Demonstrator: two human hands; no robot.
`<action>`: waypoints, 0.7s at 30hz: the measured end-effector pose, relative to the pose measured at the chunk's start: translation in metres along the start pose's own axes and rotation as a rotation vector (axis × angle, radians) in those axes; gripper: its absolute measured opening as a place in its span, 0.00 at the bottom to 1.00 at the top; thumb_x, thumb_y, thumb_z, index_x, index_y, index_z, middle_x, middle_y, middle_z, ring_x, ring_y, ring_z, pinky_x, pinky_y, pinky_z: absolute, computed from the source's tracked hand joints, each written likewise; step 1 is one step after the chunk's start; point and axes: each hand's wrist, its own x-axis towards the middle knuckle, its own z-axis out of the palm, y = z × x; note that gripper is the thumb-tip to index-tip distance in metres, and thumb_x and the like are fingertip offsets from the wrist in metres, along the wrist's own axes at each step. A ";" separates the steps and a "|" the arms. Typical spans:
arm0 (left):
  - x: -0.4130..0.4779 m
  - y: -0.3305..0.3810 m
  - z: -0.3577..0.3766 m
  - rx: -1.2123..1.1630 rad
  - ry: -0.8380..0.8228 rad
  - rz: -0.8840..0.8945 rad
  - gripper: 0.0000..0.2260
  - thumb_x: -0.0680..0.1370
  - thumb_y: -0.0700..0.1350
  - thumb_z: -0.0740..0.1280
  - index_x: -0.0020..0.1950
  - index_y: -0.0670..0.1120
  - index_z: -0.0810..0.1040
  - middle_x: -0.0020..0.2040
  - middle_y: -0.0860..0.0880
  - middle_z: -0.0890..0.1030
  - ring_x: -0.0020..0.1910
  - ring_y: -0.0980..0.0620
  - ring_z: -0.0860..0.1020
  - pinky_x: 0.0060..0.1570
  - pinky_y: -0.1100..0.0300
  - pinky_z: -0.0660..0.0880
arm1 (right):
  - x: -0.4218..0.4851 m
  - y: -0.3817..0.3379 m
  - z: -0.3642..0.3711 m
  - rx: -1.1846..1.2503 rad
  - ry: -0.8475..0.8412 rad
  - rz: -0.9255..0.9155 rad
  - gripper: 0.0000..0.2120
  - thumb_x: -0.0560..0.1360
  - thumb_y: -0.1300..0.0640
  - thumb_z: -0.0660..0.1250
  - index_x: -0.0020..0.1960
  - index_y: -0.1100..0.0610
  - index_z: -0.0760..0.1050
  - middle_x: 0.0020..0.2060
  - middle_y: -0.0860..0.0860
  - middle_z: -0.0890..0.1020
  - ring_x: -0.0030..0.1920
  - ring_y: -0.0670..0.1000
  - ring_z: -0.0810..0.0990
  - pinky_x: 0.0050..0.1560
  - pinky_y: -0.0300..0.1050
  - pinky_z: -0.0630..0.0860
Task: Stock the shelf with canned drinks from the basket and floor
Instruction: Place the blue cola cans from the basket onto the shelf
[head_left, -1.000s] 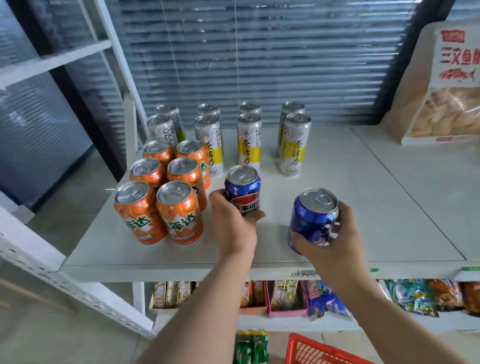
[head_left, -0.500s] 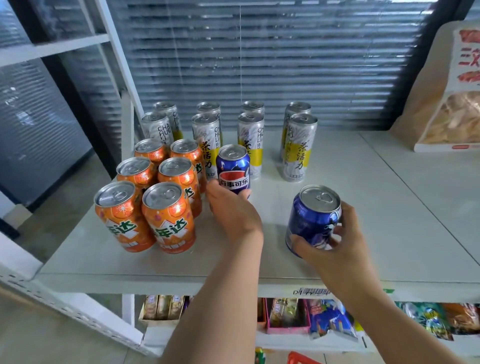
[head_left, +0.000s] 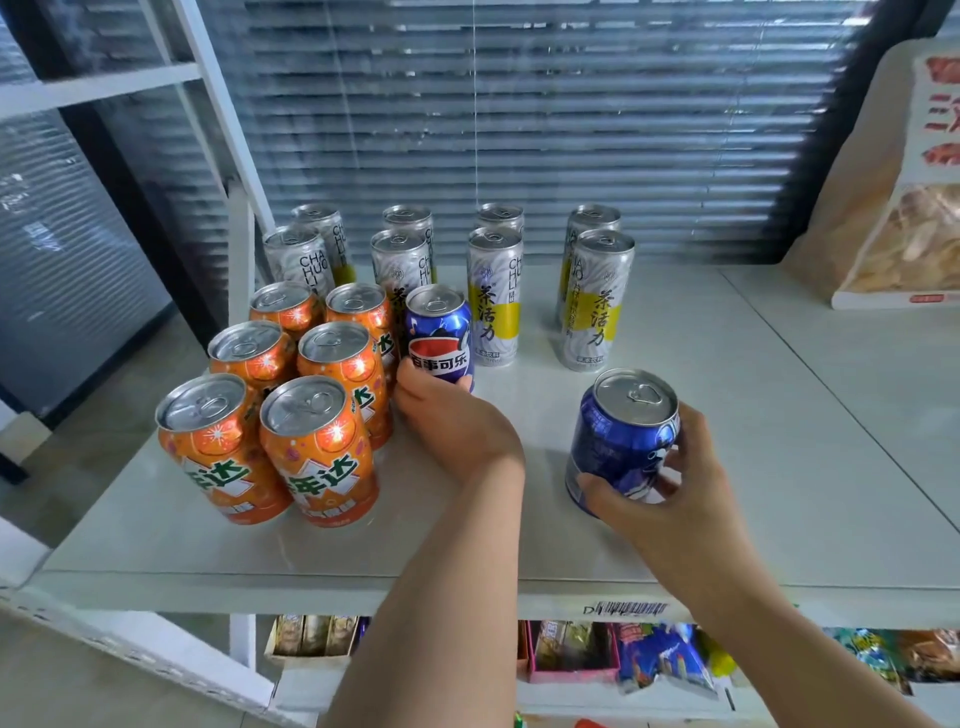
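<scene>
Your left hand (head_left: 457, 421) has slid the blue cola can (head_left: 440, 332) deeper since a second ago, from the open middle of the shelf (head_left: 753, 467) to a slot just beside the rear orange cans (head_left: 317, 447) and just in front of the tall tea cans (head_left: 493, 296), while the second blue can (head_left: 623, 441) has barely travelled. From the head camera, the left fingers wrap the cola can low down and it stands upright, label facing you. Your right hand (head_left: 680, 499) grips the second can around its lower half, tilted, near the front edge, and I cannot tell whether its base touches the board. Here is the danger, as I judge it: push that cola can any further and it nudges the slim tea can behind, and those tall ones look easy to topple. Pull your knuckles out carelessly and you clip the orange cans packed tight on the left. The tilted can could slip and go over the front lip. The board is pale, smooth and slightly glossy, so cans likely slide freely. Slatted blinds (head_left: 519, 130) close off the back, a big snack bag (head_left: 893, 208) leans at far right, snack packets (head_left: 660, 660) fill the tier below, and grey floor (head_left: 93, 493) shows on the left.
</scene>
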 end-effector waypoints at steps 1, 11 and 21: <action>0.000 0.000 0.000 -0.004 -0.005 -0.002 0.27 0.73 0.36 0.70 0.70 0.37 0.64 0.66 0.37 0.70 0.65 0.39 0.69 0.64 0.53 0.64 | 0.001 0.000 0.000 0.001 -0.003 -0.004 0.34 0.54 0.47 0.76 0.58 0.33 0.69 0.51 0.38 0.81 0.57 0.46 0.78 0.58 0.51 0.78; 0.003 0.003 -0.004 -0.020 -0.052 -0.044 0.27 0.74 0.36 0.68 0.71 0.40 0.63 0.68 0.40 0.67 0.66 0.41 0.68 0.63 0.54 0.66 | 0.016 -0.005 0.019 -0.164 0.101 -0.038 0.37 0.57 0.48 0.82 0.59 0.39 0.66 0.55 0.44 0.74 0.59 0.51 0.73 0.62 0.53 0.73; 0.002 -0.001 -0.002 -0.018 -0.056 -0.041 0.26 0.74 0.36 0.68 0.70 0.40 0.63 0.68 0.40 0.67 0.67 0.40 0.67 0.64 0.51 0.66 | 0.017 -0.008 0.022 -0.281 0.073 -0.042 0.50 0.56 0.50 0.84 0.71 0.53 0.62 0.59 0.45 0.70 0.63 0.48 0.69 0.65 0.46 0.68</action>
